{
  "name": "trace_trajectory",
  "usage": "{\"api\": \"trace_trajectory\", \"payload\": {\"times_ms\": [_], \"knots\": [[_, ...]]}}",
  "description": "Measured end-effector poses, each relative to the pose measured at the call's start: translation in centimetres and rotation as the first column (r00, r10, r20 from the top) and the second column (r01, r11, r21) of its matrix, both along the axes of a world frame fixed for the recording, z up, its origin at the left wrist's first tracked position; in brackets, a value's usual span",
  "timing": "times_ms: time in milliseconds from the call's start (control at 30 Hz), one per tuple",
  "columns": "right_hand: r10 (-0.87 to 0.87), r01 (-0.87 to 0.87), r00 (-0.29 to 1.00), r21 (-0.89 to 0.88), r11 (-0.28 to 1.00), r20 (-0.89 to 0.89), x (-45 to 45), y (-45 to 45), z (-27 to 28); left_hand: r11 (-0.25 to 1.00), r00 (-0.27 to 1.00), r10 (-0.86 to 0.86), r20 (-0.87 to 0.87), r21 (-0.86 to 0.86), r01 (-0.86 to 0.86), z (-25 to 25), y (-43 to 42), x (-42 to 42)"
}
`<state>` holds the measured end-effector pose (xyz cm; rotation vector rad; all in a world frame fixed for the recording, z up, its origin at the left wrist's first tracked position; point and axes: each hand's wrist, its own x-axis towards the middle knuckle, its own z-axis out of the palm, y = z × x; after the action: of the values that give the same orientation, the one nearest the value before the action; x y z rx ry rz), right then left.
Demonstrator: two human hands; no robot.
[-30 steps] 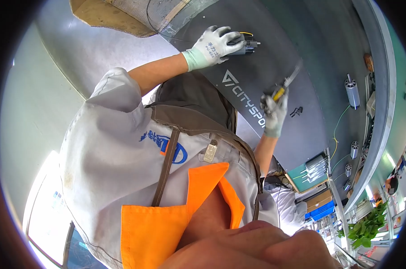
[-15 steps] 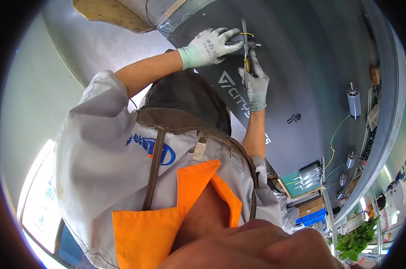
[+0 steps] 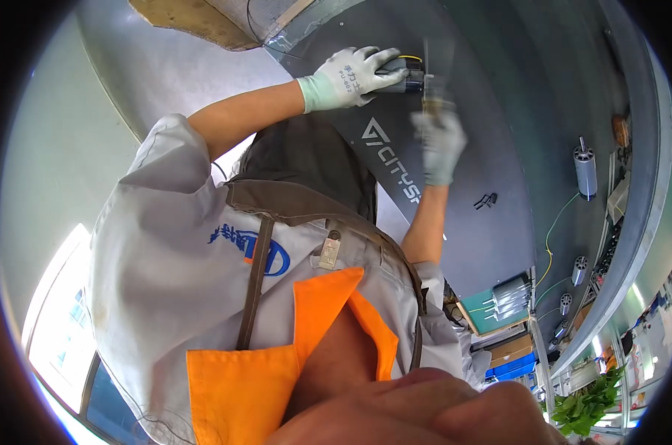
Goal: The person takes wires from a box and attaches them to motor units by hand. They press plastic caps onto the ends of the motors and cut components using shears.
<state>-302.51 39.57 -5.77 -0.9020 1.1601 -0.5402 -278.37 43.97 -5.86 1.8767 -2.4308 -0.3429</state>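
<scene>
My left hand, in a white and grey work glove, grips a dark cylindrical motor. A yellow wire curves along the motor's far side. Just beyond the motor's right end, my right hand, gloved too, is closed around a long, thin metal tool with a yellowish part near the fingers. Motion smears this hand and the tool, so the tool's exact kind cannot be made out. Both hands are over a dark mat with white lettering.
Small black parts lie on the mat. Right of it, a silver motor stands with its shaft up, a green and yellow wire beside it. Several silver cylinders rest in a green-bottomed tray. A cardboard piece is at upper left.
My right hand and the metal tool have moved to the right, away from across the motor's end. My left hand stays almost in place on the motor.
</scene>
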Motion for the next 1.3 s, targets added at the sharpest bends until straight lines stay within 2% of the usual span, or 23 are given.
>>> {"api": "trace_trajectory", "payload": {"times_ms": [67, 133, 167, 200, 267, 300, 400, 467, 533, 567, 600, 633, 700, 767, 800, 867, 933, 1000, 1067, 1133, 1167, 1233, 1300], "knots": [[0.053, -0.056, 0.998, 0.083, 0.995, 0.036, 0.0, -0.3, 1.7, 1.0, 1.0, -0.008, -0.003, 0.0, 0.008, 0.4, -0.1, -1.0], [-0.07, 0.068, 0.997, -0.048, 0.997, -0.045, -0.8, -1.8, 2.2, 0.999, 1.0, 0.002, 0.029, 0.041, -0.003, 0.6, 0.1, -0.5], [-0.152, 0.169, 0.979, -0.121, 0.978, 0.137, -0.6, -1.4, 2.0, 1.0, 1.0, 0.002, 0.012, -0.003, -0.002, 0.6, 0.3, -0.5], [-0.15, 0.166, 0.98, -0.124, 0.978, 0.133, 0.1, -1.1, 1.7, 1.0, 1.0, 0.005, 0.008, -0.005, -0.005, 0.2, 0.5, -0.3], [0.091, -0.09, 0.995, 0.022, 0.996, -0.044, 0.9, -0.5, 1.8, 0.999, 1.0, -0.012, -0.012, -0.048, 0.012, 0.2, 0.3, -0.5], [0.094, -0.094, 0.995, 0.01, 0.996, -0.042, 0.9, -0.9, 1.9, 1.0, 1.0, 0.003, 0.015, -0.031, -0.002, 0.3, 0.5, -0.6], [-0.006, -0.016, 0.988, -0.139, 0.99, -0.155, -1.4, -0.8, 3.1, 0.999, 1.0, -0.006, -0.008, -0.045, 0.006, 0.8, 0.8, -0.5], [-0.259, 0.202, 0.935, -0.236, 0.951, -0.243, -3.9, -0.8, 1.2, 0.996, 0.999, -0.033, -0.002, -0.086, 0.032, 0.5, 1.1, 0.1], [-0.244, -0.058, 0.672, -0.378, 0.924, -0.699, -6.1, -0.4, 1.2, 0.999, 0.999, 0.034, -0.02, -0.042, -0.035, 2.1, 1.4, 0.8], [-0.439, -0.509, 0.486, -0.653, 0.561, -0.756, -9.3, -0.3, -2.4, 0.99, 0.989, 0.135, -0.066, 0.047, -0.132, 1.5, 1.8, 1.1], [-0.298, -0.526, 0.304, -0.42, 0.739, -0.905, -9.2, 0.3, -0.9, 0.966, 0.967, 0.233, -0.105, 0.142, -0.217, 0.8, 1.9, 1.2], [-0.314, -0.622, 0.244, -0.397, 0.675, -0.918, -11.0, 0.7, -2.6, 0.938, 0.97, 0.242, -0.023, 0.262, -0.227, 2.2, 1.3, 1.0], [-0.162, -0.642, 0.115, -0.198, 0.74, -0.98, -10.3, 0.9, -0.7, 0.941, 0.969, 0.226, -0.095, 0.279, -0.192, 2.1, 1.2, 1.7], [-0.207, -0.667, 0.151, -0.254, 0.701, -0.967, -11.2, 0.3, -1.1, 0.955, 0.972, 0.184, -0.147, 0.259, -0.142, 1.4, 0.6, 2.8], [-0.193, -0.654, 0.157, -0.248, 0.715, -0.969, -11.2, -0.1, -0.9, 0.953, 0.96, 0.212, -0.182, 0.255, -0.162, 0.5, 0.4, 3.5], [-0.185, -0.687, 0.138, -0.229, 0.69, -0.973, -10.0, -2.5, 0.8, 0.978, 0.962, 0.205, -0.18, 0.068, -0.196, -0.4, -0.6, 4.7], [-0.181, -0.717, 0.14, -0.226, 0.66, -0.973, -8.0, -6.0, 1.2, 0.95, 0.921, 0.313, -0.233, 0.056, -0.309, -0.8, -1.7, 6.1], [-0.207, -0.693, 0.34, -0.394, 0.604, -0.917, -5.3, -11.2, 0.9, 0.853, 0.808, 0.504, -0.306, 0.032, -0.52, -1.2, -2.8, 6.8], [-0.24, -0.75, 0.42, -0.484, 0.451, -0.875, -0.6, -17.1, 0.8, 0.811, 0.768, 0.568, -0.296, 0.045, -0.583, -1.3, -4.3, 6.8], [-0.229, -0.784, 0.399, -0.46, 0.418, -0.888, 4.3, -24.2, 0.6, 0.793, 0.764, 0.606, -0.22, 0.091, -0.603, -1.1, -5.6, 6.4], [-0.147, -0.716, 0.553, -0.559, 0.418, -0.82, 6.9, -28.0, 0.5, 0.794, 0.778, 0.605, -0.169, 0.05, -0.606, -1.4, -5.8, 6.2], [-0.113, -0.481, 0.695, -0.575, 0.662, -0.71, 12.4, -35.2, 1.4, 0.814, 0.771, 0.579, -0.264, 0.152, -0.56, -0.5, -5.5, 7.8], [-0.128, -0.405, 0.759, -0.617, 0.674, -0.638, 15.1, -44.4, 0.9, 0.82, 0.761, 0.571, -0.308, 0.254, -0.512, 0.5, -5.8, 9.4]]}}
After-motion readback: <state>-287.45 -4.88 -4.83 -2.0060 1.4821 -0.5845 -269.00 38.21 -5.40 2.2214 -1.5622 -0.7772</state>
